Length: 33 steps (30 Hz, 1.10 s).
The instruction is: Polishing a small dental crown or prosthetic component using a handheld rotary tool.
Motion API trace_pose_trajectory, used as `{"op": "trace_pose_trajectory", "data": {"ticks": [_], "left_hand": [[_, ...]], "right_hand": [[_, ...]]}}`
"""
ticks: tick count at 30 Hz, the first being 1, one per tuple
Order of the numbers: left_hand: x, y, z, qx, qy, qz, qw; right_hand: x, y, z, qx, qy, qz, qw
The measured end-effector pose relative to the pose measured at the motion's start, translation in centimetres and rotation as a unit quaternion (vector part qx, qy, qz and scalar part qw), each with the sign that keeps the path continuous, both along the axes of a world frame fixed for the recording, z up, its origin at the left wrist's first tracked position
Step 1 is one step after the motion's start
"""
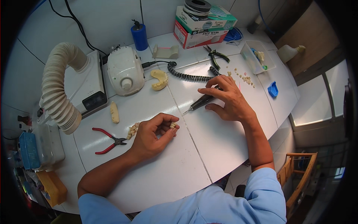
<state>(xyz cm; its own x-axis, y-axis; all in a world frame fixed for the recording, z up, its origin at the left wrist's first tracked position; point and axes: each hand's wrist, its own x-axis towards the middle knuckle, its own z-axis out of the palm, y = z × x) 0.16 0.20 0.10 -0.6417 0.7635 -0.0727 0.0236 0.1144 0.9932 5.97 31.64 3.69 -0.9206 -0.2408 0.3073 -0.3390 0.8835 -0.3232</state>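
Observation:
My left hand (151, 136) is closed, pinching a small cream tooth-shaped piece (173, 125) between thumb and fingertips. My right hand (233, 100) hovers over the black rotary handpiece (202, 101), thumb and index finger spread apart. The handpiece lies slantwise on the white tiled table, its thin metal bit pointing toward my left hand. Its rear end runs beneath my right fingers. A coiled black cord (192, 77) leads to the white control box (125, 71). Several small cream pieces (132, 131) lie beside my left hand, partly hidden by it.
Red-handled cutters (108, 141) lie left; a cream dental arch model (159, 80) sits near the control box. A ribbed hose (59, 86) arches over the left side. Pliers (216, 56), scattered small teeth (246, 78), a clear bin (257, 61) and mask boxes (201, 37) stand farther back.

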Motion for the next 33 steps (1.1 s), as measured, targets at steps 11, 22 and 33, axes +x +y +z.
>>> {"op": "trace_pose_trajectory", "data": {"ticks": [11,22,33], "left_hand": [[0.1,0.3,0.2,-0.007,-0.009,0.004,1.000],[-0.1,0.4,0.5,-0.072,0.008,0.015,0.997],[0.0,0.4,0.2,-0.046,-0.013,0.034,0.998]], "right_hand": [[-0.8,-0.4,-2.0,-0.010,-0.019,0.032,0.999],[-0.9,-1.5,-2.3,0.002,0.001,0.025,1.000],[-0.8,-1.6,-2.3,0.009,-0.009,0.024,1.000]]}}
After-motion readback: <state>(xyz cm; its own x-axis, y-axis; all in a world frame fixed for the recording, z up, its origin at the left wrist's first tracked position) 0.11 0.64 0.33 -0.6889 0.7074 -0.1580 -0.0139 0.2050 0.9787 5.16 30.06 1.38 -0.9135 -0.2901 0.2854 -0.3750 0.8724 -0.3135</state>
